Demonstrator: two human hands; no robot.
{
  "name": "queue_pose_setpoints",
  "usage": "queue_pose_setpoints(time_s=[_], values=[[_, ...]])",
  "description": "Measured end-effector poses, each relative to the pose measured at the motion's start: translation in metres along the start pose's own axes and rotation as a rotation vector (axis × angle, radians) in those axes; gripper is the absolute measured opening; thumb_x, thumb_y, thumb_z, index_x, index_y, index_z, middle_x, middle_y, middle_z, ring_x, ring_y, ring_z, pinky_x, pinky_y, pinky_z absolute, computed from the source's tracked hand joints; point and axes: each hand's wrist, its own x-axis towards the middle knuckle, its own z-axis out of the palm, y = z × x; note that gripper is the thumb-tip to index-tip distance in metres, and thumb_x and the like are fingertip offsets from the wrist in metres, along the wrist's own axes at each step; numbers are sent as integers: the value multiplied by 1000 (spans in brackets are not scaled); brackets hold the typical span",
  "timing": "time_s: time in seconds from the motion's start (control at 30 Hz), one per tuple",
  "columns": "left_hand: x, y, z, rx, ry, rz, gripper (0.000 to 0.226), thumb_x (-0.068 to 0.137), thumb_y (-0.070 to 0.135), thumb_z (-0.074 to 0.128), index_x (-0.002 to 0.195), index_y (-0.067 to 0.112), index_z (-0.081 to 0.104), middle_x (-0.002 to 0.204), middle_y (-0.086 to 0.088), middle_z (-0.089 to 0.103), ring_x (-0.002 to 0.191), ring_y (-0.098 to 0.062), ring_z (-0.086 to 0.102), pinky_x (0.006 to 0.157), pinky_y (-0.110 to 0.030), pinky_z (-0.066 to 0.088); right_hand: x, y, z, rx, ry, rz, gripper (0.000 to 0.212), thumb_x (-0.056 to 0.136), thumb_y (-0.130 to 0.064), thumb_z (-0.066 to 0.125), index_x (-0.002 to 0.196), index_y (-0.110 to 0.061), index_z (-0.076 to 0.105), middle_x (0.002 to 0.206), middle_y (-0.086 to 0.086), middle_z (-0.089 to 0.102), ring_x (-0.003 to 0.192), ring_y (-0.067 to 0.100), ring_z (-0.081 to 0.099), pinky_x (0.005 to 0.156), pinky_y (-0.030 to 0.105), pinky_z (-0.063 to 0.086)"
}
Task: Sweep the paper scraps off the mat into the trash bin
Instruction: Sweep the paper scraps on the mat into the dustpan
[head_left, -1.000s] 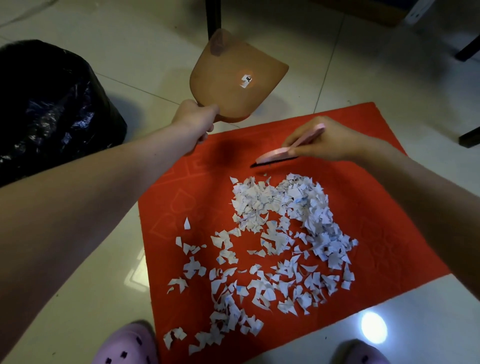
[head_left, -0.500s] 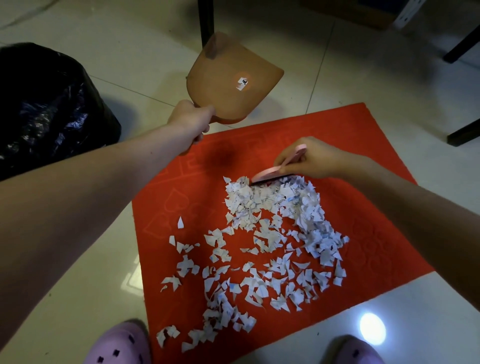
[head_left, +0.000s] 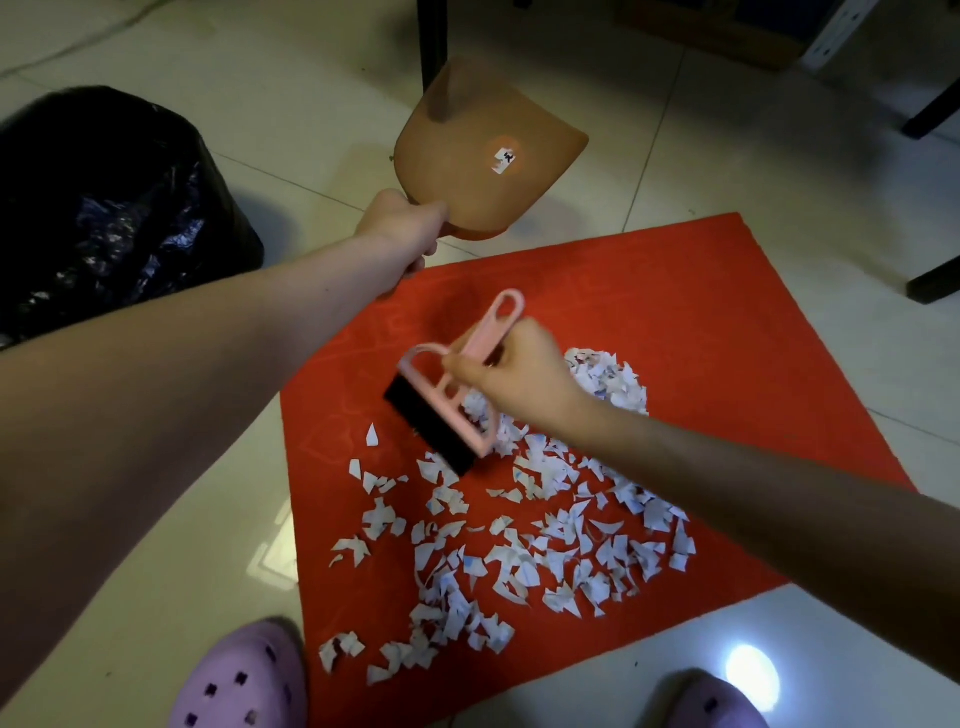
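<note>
Bin (head_left: 104, 208) cut off by left edge, inside too dark to tell. Dustpan (head_left: 483, 171) handle hidden inside left grip (head_left: 402, 228); sticker (head_left: 505, 158) print too small to read. Right grip (head_left: 514, 379) and brush (head_left: 447, 410) cover some scraps (head_left: 519, 561); right forearm hides mat (head_left: 675, 312) right corner. Clogs (head_left: 244, 680) cut by bottom edge. Furniture legs (head_left: 432, 36) cut at top and right edges.

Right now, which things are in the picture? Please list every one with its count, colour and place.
mat: one, red, on the floor, centre
scraps: many, white, spread on the mat's near half
brush: one, pink with black bristles, at the pile's left edge
dustpan: one, brown, beyond the mat's far edge
bin: one, black bag inside, left of the mat
floor: pale tiles, all around
furniture legs: three, black, top centre and right edge
shoes: two, purple, bottom edge
left hand: one, grips the dustpan
right hand: one, grips the brush
</note>
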Motion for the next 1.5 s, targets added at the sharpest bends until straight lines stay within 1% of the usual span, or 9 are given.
queue_pose_setpoints(time_s=[0.3, 0.43, 0.5, 0.63, 0.87, 1.03, 1.17, 1.3, 1.5], values=[[-4, -2, -10, -9, 12, -6, 16, 84, 22, 54, 73, 15, 45, 62, -4, 47, 44, -17, 36, 45, -22, 28, 0, 9, 89, 189, -96, 108, 30, 87, -21, 61, 70, 2, 67, 58, 8, 67, 55, 22, 68, 59, 43, 59], [-6, -2, -8, -1, 5, -4, 16, 85, 22, 54, 72, 15, 46, 61, -4, 48, 44, -17, 37, 46, -23, 30, -5, 15, 87, 104, -97, 82, 19, 89, -18, 58, 87, -1, 66, 68, 10, 68, 61, 26, 66, 57, 43, 55], [-6, -1, -7, 8, -2, 0, 16, 84, 22, 54, 71, 15, 46, 61, -4, 48, 44, -17, 37, 46, -23, 30, -6, 15, 68, -66, -46, 54, 22, 90, -25, 55, 108, -14, 63, 80, 1, 68, 67, 18, 63, 54, 30, 48], [-8, 1, -5, 21, -13, 7, 15, 83, 22, 54, 73, 15, 47, 61, -4, 49, 43, -16, 38, 45, -22, 30, -16, 15, 20, -297, 113, -46, 27, 91, -26, 51, 117, -29, 57, 67, -12, 56, 55, 5, 49, 47, 23, 30], [-12, 3, 3, 28, -27, 9, 17, 84, 22, 54, 72, 13, 47, 62, -5, 49, 43, -17, 37, 44, -22, 30, -34, 2, 39, 117, -21, -102, 20, 90, -11, 56, 109, -18, 61, 71, -2, 63, 58, 20, 58, 53, 38, 49], [-13, 4, 3, 33, -32, 3, 15, 85, 22, 55, 75, 13, 47, 62, -4, 49, 42, -16, 36, 41, -18, 29, -50, 11, 96, 157, -229, -94, 21, 90, -11, 56, 111, -13, 62, 76, 13, 65, 62, 37, 60, 49, 39, 47], [-11, 3, -1, 8, -25, -2, 18, 86, 21, 55, 72, 14, 46, 61, -4, 47, 43, -15, 35, 39, -14, 27, -55, 17, 107, 103, -310, -79, 27, 91, -12, 55, 117, -12, 62, 78, 6, 66, 63, 30, 63, 53, 36, 48], [-11, 2, -4, 5, -22, -7, 16, 87, 22, 54, 75, 16, 46, 62, -3, 47, 44, -14, 36, 37, -12, 28, -47, 23, 74, -56, -174, -73, 28, 92, -14, 52, 119, -16, 60, 80, -5, 63, 61, 13, 58, 53, 24, 44], [-14, 1, -1, 18, -39, -5, 17, 86, 23, 55, 73, 15, 46, 62, -4, 48, 44, -16, 36, 45, -21, 29, -46, 16, 29, 124, -39, -97, 23, 91, -11, 55, 110, -22, 62, 68, 0, 66, 58, 13, 63, 55, 33, 52]])
